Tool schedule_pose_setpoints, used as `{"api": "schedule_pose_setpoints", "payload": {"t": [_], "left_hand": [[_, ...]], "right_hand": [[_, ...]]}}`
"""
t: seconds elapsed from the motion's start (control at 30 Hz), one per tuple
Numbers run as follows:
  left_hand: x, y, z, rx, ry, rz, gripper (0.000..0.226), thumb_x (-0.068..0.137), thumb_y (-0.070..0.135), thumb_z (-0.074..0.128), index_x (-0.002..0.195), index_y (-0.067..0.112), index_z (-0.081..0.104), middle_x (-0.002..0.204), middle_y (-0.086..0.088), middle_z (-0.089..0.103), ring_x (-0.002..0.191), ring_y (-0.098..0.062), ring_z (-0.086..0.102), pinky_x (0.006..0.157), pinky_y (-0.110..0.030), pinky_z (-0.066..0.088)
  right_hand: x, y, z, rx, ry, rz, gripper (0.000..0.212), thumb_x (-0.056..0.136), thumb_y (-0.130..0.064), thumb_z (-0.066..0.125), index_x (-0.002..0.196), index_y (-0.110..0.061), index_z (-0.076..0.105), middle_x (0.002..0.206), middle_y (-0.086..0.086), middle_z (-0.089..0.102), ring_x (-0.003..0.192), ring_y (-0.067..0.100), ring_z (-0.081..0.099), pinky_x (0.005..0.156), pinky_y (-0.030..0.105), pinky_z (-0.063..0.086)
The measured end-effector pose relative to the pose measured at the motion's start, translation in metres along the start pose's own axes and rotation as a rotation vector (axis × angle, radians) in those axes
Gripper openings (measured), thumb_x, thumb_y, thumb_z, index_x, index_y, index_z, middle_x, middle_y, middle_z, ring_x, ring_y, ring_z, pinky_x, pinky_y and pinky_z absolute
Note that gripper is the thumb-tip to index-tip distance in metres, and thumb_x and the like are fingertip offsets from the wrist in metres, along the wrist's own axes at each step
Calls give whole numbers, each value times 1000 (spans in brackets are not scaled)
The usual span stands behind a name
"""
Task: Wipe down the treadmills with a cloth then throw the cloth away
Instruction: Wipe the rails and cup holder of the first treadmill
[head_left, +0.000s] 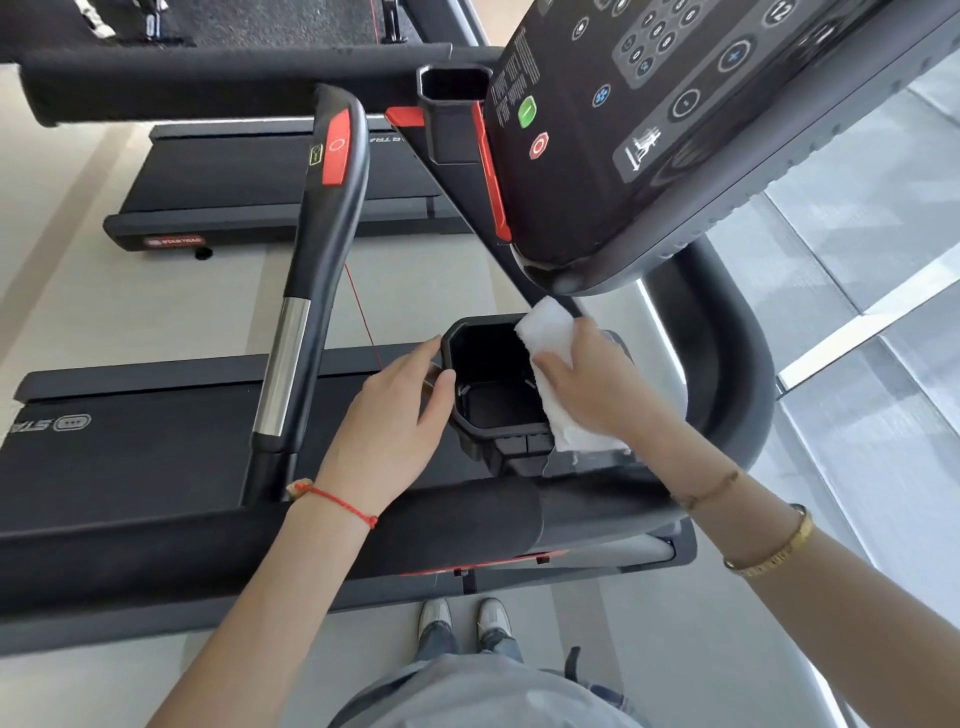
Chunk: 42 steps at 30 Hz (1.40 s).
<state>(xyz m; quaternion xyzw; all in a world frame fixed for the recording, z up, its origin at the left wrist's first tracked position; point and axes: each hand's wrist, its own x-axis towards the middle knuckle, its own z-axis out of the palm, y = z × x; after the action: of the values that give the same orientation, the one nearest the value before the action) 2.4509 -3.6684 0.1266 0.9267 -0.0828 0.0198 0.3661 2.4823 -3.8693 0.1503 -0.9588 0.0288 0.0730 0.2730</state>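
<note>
Partly hand-covered cloth (545, 332), console (675, 130) cropped.

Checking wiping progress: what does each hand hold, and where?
Right hand presses the white folded cloth at its middle; left hand grips the black cup holder by its left rim.

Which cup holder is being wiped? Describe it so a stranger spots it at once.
Start at the treadmill console with its green and red buttons. Just below its lower edge sits a black cup holder between both hands. Unlike the other cup holder further up, this one has a white cloth on its rim.
</note>
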Motion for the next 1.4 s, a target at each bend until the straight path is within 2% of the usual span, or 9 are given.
{"api": "schedule_pose_setpoints", "payload": {"t": [0.13,0.27,0.37,0.63,0.77,0.87,1.1,1.23,1.4], "left_hand": [[1,0,0,-9,8,2,44,101,35,42,144,25,43,106,17,55,97,-6,58,90,-27,48],[1,-1,1,-18,21,15,41,101,34,43,141,27,46,103,18,55,92,-5,58,85,-26,48],[1,-2,1,-21,28,13,41,101,35,43,142,28,45,101,20,54,90,-3,57,83,-24,47],[2,-6,4,-34,28,16,38,99,36,43,137,33,47,94,30,52,90,10,56,78,-13,42],[2,-7,4,-31,27,5,40,99,37,43,138,34,47,95,31,51,92,8,57,78,-7,40],[1,-6,3,-49,22,12,39,98,37,42,137,36,47,95,31,53,95,8,56,79,-12,44],[2,-4,3,-49,35,7,41,98,34,44,139,31,48,106,15,61,94,-2,60,87,-27,51],[2,-5,4,-39,44,4,40,99,32,47,139,29,48,103,17,57,93,-3,60,86,-26,50],[1,-5,4,-59,35,-12,44,97,39,43,140,31,46,104,20,56,95,0,58,86,-25,49]], "right_hand": [[-5,9,4,43,-20,-4,27,97,-27,51,85,-11,32,70,-5,30,58,5,28,50,19,21],[11,-1,-3,6,-36,-81,34,99,-27,49,120,-2,39,82,1,45,73,18,42,61,29,31],[13,-2,-8,29,-54,-106,40,99,-27,49,129,-3,37,88,4,47,78,23,44,69,32,32],[-14,10,7,-3,42,-151,41,98,-21,49,130,-1,34,124,13,46,85,24,48,52,21,23],[-14,10,3,-79,88,-332,57,97,-18,51,147,-3,26,149,13,33,130,30,38,90,16,27],[-10,11,-3,-167,73,-420,59,98,-22,52,149,-6,28,155,9,28,139,27,29,102,19,25],[17,4,-21,-409,-77,-690,60,100,-25,48,152,-7,24,156,5,29,145,22,22,110,16,9],[35,-11,-18,-480,-175,-785,60,101,-28,47,151,-6,23,152,9,36,140,24,32,116,27,22],[52,-28,-12,-589,-142,-758,45,101,-38,38,143,-22,34,126,-3,54,107,24,57,83,42,48]]}}
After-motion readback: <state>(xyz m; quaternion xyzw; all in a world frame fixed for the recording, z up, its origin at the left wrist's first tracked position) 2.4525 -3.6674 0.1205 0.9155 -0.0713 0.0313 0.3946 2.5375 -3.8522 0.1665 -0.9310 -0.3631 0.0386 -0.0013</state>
